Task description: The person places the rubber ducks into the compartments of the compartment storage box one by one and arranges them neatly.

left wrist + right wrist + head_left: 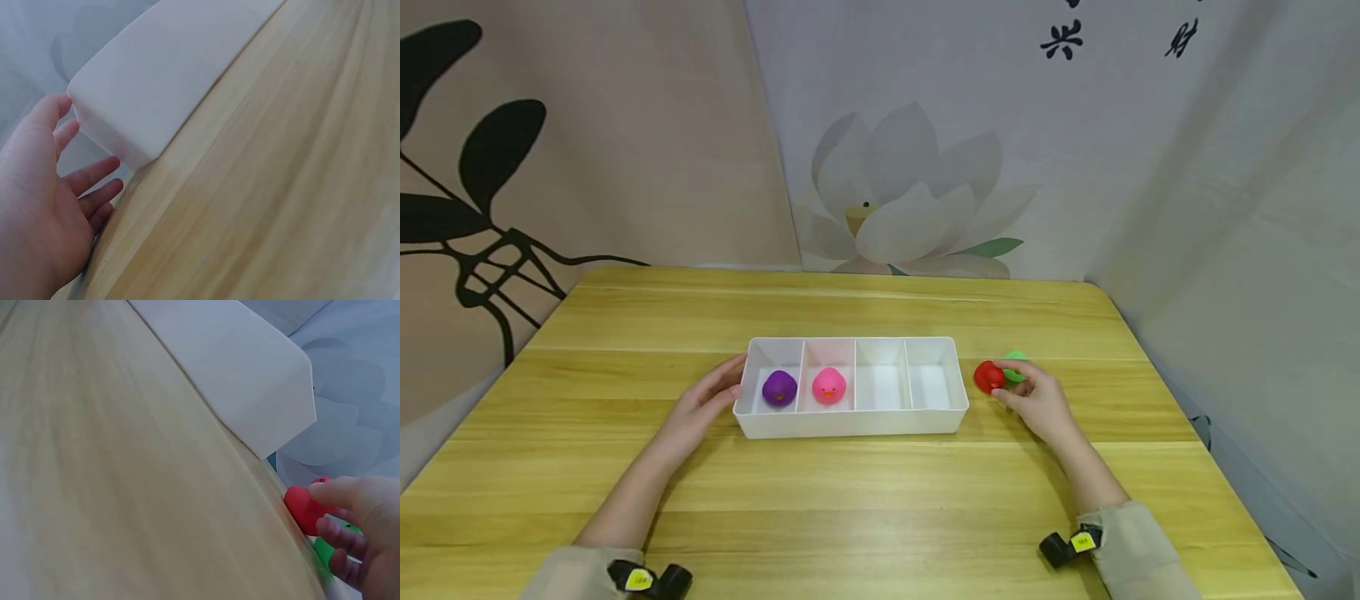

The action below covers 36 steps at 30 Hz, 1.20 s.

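Red duck (987, 377): just beyond the right end of the white box (850, 424), at the right hand's fingertips; whether it rests on the bench (880, 517) or is slightly lifted, I cannot tell.
Right hand (1041, 408): grasping the red duck in a light pinch, thumb and a finger set on its side; such a small, round body probably suits fingertips better than a full palm.
Green toy (1015, 357): behind the red duck, partly hidden by the right hand; the lower fingers curl close by it, but contact is unclear. Its nearness likely calls for a narrow grip, so that only one toy is taken.
Left hand (703, 404): released, fingers loose and spread, tips against the left end of the white box near its corner; it seems placed to steady that end rather than to lift, since nothing wraps around the wall.
White box: long side toward the person, flat on the bench between both hands, which leaves every compartment within easy reach.
Purple duck (779, 389): in the leftmost compartment, its beak toward the person.
Pink duck (829, 386): in the second compartment from the left, facing the person; the divider between presumably keeps the two from rolling together.
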Each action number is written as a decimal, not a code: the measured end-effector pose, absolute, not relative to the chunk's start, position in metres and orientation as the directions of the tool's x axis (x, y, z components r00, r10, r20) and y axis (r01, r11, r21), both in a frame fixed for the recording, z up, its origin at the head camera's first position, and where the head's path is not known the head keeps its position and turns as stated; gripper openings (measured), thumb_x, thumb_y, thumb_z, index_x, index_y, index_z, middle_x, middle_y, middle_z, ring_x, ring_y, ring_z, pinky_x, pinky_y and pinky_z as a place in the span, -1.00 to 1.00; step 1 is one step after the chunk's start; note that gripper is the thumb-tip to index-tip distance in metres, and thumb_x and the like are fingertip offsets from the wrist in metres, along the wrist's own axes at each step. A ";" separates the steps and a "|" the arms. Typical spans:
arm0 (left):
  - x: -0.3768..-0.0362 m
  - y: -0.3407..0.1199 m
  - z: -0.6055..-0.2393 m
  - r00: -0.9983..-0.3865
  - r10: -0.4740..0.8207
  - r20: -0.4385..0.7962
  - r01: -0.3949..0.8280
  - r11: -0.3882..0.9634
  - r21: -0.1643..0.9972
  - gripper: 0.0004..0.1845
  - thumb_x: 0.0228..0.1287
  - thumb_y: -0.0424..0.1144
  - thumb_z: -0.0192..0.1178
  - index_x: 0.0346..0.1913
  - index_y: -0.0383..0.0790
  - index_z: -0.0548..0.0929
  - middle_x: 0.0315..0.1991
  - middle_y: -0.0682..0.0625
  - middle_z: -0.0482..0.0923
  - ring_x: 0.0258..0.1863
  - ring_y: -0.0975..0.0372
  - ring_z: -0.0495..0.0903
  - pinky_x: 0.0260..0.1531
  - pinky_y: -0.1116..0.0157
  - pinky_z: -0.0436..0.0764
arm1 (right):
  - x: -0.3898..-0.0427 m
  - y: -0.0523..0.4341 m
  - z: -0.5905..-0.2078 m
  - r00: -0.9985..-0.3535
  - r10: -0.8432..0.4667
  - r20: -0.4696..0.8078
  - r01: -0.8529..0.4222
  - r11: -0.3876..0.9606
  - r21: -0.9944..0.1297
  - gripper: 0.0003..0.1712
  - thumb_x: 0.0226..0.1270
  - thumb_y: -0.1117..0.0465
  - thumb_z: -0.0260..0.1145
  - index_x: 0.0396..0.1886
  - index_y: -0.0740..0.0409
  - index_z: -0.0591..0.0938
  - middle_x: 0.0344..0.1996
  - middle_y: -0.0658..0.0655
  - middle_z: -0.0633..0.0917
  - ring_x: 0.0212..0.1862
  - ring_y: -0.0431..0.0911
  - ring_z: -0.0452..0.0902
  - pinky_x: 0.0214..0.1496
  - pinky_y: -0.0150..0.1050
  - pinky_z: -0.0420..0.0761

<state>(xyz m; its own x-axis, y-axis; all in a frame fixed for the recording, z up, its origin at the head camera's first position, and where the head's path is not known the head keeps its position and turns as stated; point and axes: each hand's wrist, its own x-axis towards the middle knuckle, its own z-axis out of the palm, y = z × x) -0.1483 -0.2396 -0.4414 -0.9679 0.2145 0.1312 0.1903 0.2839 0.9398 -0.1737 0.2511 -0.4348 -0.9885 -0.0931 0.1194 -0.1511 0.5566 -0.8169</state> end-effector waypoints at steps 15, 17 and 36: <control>-0.150 -0.239 -0.444 -0.965 0.220 0.144 0.202 0.268 0.942 -0.49 0.36 -0.16 -0.03 0.34 -0.05 0.21 0.18 -0.19 0.33 0.11 0.24 0.34 -0.01 0.44 0.33 | -0.177 0.251 -0.443 -0.989 -0.061 0.137 -0.148 0.561 -0.814 -0.54 0.02 0.18 0.41 0.00 -0.05 0.56 -0.38 0.16 0.52 -0.57 -0.05 0.42 -0.63 -0.31 0.48; -0.150 -0.239 -0.444 -0.965 0.222 0.143 0.201 0.265 0.943 -0.49 0.36 -0.16 -0.04 0.34 -0.05 0.20 0.18 -0.20 0.33 0.12 0.23 0.33 0.00 0.44 0.32 | -0.177 0.251 -0.443 -0.988 -0.061 0.140 -0.150 0.559 -0.815 -0.54 0.02 0.18 0.41 0.00 -0.03 0.56 -0.38 0.17 0.52 -0.58 -0.06 0.42 -0.63 -0.32 0.47; -0.148 -0.240 -0.442 -0.966 0.225 0.131 0.189 0.260 0.947 -0.49 0.37 -0.15 -0.06 0.35 -0.03 0.18 0.20 -0.19 0.31 0.13 0.19 0.32 -0.01 0.44 0.33 | -0.167 0.242 -0.416 -0.970 -0.009 0.241 -0.212 0.510 -0.834 -0.55 -0.04 0.20 0.45 -0.07 -0.04 0.59 -0.27 0.04 0.54 -0.60 -0.11 0.39 -0.67 -0.35 0.40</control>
